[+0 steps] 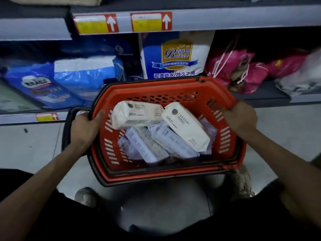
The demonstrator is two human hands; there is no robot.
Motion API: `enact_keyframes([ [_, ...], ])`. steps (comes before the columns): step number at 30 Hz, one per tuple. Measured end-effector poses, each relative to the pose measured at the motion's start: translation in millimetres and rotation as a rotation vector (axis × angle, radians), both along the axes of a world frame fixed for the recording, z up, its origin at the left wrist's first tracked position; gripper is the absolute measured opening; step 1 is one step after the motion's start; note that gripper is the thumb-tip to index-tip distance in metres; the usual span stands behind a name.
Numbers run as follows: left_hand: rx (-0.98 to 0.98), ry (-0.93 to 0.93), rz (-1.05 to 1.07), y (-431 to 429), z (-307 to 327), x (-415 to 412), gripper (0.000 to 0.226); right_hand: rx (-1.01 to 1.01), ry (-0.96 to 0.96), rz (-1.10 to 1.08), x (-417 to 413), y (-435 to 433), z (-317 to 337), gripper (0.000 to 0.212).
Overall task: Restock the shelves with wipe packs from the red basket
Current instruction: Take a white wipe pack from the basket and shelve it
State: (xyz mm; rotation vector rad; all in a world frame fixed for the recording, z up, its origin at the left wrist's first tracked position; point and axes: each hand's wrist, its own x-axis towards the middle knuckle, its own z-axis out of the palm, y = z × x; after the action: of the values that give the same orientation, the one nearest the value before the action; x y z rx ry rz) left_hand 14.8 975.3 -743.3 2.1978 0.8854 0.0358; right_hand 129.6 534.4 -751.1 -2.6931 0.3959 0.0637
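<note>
Several wipe packs [137, 113] lie in the red basket [156, 87], its side rims gripped by the left hand [85, 126] and right hand [240, 117] before the shelves [225, 20]; restocking looks yet to start.

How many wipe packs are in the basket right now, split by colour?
Cream packs: 2
Pale lilac packs: 4 in view, two of them mostly covered
Total: 6 in view; more may lie hidden underneath.
</note>
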Motion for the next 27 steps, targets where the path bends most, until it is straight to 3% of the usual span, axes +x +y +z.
enact_keyframes([
  [4, 0.201, 0.038, -0.059, -7, 6, -8, 0.07, -0.053, 0.021, -0.014, -19, 15, 11, 0.056],
  [15, 0.749, 0.219, -0.324, -28, 37, -37, 0.057, -0.011, 0.089, 0.056, -68, 16, 25, 0.097],
  [21, 0.868, 0.206, -0.543, -41, 55, -35, 0.048, -0.15, 0.219, 0.091, -69, 30, 39, 0.083],
  [27, 0.84, 0.149, -0.725, -59, 58, -8, 0.057, -0.381, 0.143, 0.317, -61, 65, 48, 0.065],
])
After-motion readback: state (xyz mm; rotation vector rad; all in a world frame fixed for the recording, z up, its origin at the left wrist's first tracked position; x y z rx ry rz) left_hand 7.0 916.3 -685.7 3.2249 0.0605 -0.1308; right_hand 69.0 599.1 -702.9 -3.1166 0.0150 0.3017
